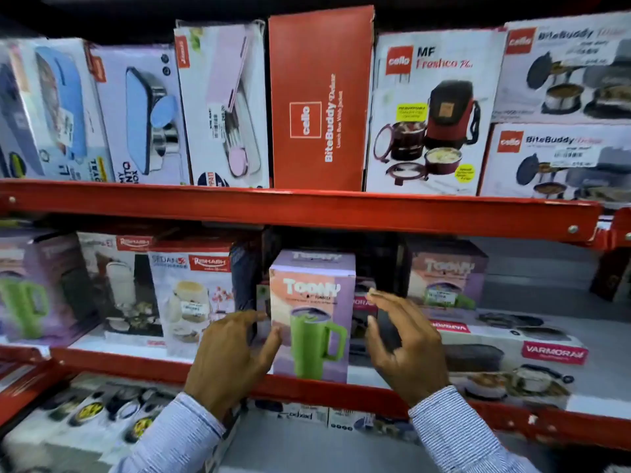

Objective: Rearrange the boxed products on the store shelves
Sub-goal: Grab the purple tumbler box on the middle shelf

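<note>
A lilac tumbler box [312, 312] with a green mug printed on it stands upright at the front edge of the middle shelf [307, 387]. My left hand [232, 353] is just left of the box, fingers spread, thumb near its left face. On the other side, my right hand [406, 346] hovers with its fingers apart, a small gap from the box. Neither hand holds anything. A second tumbler box of the same kind [447, 274] stands further back on the right.
White jar boxes [193, 295] stand to the left on the middle shelf, and flat Varmora boxes [505, 349] lie to the right. The upper shelf [307, 203] carries a red Cello box [319, 100] among several lunch-box cartons. More flat boxes [85, 414] lie on the bottom shelf.
</note>
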Demonstrator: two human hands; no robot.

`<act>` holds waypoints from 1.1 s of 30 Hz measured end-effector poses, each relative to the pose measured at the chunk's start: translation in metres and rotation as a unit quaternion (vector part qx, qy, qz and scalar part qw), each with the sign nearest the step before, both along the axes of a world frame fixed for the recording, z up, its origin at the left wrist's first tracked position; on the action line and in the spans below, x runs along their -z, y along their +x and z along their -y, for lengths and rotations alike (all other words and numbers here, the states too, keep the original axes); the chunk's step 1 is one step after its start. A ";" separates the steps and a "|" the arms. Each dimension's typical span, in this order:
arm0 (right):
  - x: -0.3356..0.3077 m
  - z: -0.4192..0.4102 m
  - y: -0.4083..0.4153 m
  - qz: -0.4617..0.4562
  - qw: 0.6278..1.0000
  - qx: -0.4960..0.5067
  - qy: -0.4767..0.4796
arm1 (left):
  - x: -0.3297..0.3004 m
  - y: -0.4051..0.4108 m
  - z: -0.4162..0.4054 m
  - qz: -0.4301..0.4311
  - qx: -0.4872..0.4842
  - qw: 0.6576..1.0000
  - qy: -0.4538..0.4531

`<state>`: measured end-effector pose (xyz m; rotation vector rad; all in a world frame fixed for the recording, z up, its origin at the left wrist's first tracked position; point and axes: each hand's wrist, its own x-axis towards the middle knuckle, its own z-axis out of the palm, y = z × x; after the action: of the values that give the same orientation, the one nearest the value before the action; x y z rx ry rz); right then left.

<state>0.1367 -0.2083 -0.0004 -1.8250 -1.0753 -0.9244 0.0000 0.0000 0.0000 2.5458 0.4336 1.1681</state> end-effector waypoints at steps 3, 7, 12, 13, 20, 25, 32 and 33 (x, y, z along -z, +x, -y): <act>0.017 -0.013 0.006 -0.191 0.981 0.013 0.018 | 0.015 0.014 -0.005 -0.049 -0.011 0.996 -0.079; 0.018 -0.025 0.009 -0.366 0.928 -0.064 -0.023 | 0.027 0.033 -0.011 -0.084 0.055 0.977 -0.186; 0.022 -0.022 0.008 -0.382 0.916 -0.114 0.038 | 0.032 0.034 -0.003 0.014 0.087 0.974 -0.208; 0.022 -0.019 0.006 -0.374 0.917 -0.127 0.054 | 0.029 0.031 0.001 0.032 0.089 0.974 -0.207; 0.019 0.016 -0.016 -0.298 0.930 -0.176 0.123 | 0.006 -0.004 0.032 0.141 0.148 0.965 -0.166; 0.039 0.061 -0.041 -0.178 0.969 -0.138 0.104 | 0.029 -0.039 0.057 0.155 0.157 0.969 -0.111; 0.104 0.106 -0.063 -0.149 0.984 -0.089 0.026 | 0.101 -0.063 0.095 0.098 0.190 0.973 -0.086; 0.117 0.110 -0.062 -0.168 0.982 -0.084 0.014 | 0.115 -0.063 0.097 0.084 0.191 0.972 -0.108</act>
<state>0.0746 -0.3187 -0.1176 -1.7579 -0.9773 -0.5074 -0.0626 -0.0970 -0.1151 2.1939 0.0207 1.1097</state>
